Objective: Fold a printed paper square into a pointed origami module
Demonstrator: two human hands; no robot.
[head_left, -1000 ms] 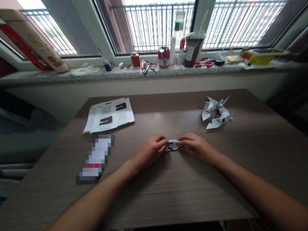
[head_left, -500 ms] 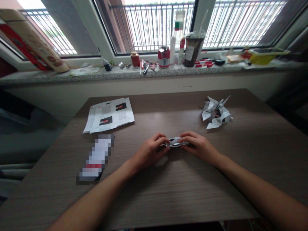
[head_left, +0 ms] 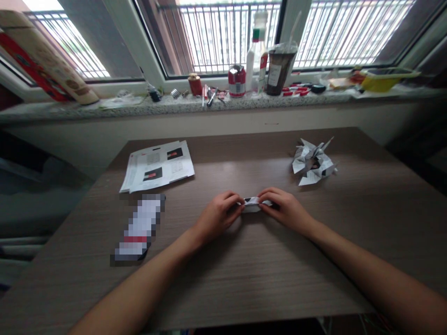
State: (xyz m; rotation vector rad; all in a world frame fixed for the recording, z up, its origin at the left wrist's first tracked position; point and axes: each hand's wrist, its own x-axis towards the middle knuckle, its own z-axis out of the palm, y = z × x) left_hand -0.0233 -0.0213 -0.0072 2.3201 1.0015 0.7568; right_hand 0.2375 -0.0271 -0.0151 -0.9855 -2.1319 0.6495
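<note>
A small folded piece of printed paper (head_left: 251, 206) is held between my two hands, just above or on the desk; I cannot tell which. My left hand (head_left: 223, 211) pinches its left end between thumb and fingers. On the right end, my right hand (head_left: 282, 207) grips it the same way, and part of the paper pokes out behind those fingers. The fingers hide both ends. Farther back to the right lie folded paper pieces (head_left: 313, 163) with pointed tips, grouped in a ring. A stack of printed sheets (head_left: 159, 165) rests at the back left.
A blurred-out phone-shaped object (head_left: 141, 228) lies left of my left forearm on the brown desk (head_left: 223, 284). Behind the desk, the stone windowsill (head_left: 129, 110) carries a red can (head_left: 237, 81), a bottle (head_left: 256, 58), a lidded cup with straw (head_left: 278, 70) and a yellow container (head_left: 380, 81).
The folded paper has turned so its pale front side shows more. My fingers have shifted slightly along it, and the right hand is a little higher in view.
</note>
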